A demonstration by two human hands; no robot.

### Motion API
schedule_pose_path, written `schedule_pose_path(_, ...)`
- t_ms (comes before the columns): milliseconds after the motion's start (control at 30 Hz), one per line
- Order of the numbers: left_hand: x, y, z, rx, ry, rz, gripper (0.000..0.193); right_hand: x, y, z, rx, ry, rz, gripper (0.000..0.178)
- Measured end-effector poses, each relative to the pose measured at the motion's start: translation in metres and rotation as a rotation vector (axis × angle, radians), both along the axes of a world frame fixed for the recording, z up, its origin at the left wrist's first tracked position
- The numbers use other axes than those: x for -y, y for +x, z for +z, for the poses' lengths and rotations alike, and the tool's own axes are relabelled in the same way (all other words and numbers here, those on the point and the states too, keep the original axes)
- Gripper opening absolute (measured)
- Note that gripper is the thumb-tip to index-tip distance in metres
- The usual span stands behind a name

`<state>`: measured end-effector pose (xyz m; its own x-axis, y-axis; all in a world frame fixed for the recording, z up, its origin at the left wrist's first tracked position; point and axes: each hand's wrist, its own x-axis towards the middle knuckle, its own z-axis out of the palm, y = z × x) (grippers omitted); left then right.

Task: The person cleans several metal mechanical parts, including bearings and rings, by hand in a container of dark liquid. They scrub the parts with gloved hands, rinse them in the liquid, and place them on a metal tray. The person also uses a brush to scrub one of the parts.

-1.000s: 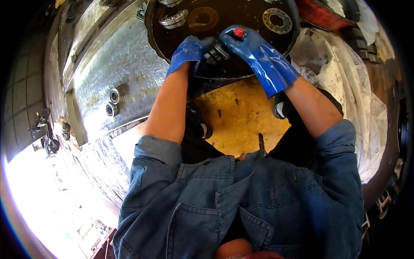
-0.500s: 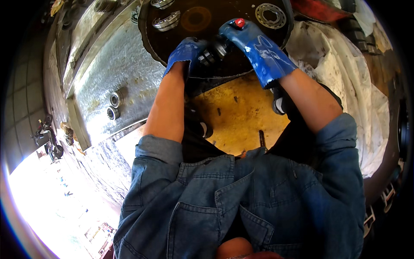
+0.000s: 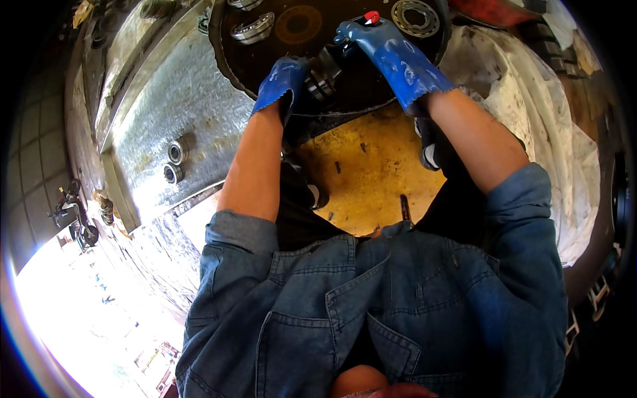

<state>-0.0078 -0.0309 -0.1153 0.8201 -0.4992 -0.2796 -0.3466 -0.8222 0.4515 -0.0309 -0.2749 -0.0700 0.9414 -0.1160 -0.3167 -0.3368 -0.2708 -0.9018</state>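
Note:
Both my hands wear blue rubber gloves and reach over a round pan of dark liquid. My left hand is closed on a dark metal part with shiny rings, tilted above the pan; its far end is in shadow. Just beyond it, my right hand is closed around a tool with a red end sticking up past the fingers; the rest of the tool is hidden. In the pan lie a roller bearing at the left, a flat bearing at the right and a brownish ring shape.
Two small bearings rest on a grey metal sheet to the left. A crumpled whitish cloth covers the right side. Yellow stained flooring shows between my legs. A red container stands at the far right.
My right hand has moved slightly away from me, opening a gap to the metal part. The red end went with it. My left hand stays nearly in place, still gripping.

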Motion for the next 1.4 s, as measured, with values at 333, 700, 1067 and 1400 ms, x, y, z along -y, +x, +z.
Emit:
schedule_pose_path(333, 0.041, -0.020, 0.048, -0.296, 0.019, 0.445, 0.056, 0.002, 0.007, -0.032, 0.018, -0.099, 0.020, 0.040)
schedule_pose_path(700, 0.073, -0.031, 0.087, -0.407, 0.011, 0.453, 0.061, 0.011, -0.006, 0.003, -0.103, -0.146, 0.075, 0.042)
schedule_pose_path(1067, 0.081, -0.013, 0.031, -0.248, 0.371, 0.256, 0.055, 0.008, -0.003, -0.020, -0.017, -0.088, -0.035, 0.043)
schedule_pose_path(1400, 0.032, -0.014, 0.019, -0.006, 0.168, 0.190, 0.036, -0.002, -0.006, -0.019, 0.011, -0.057, 0.051, 0.038)
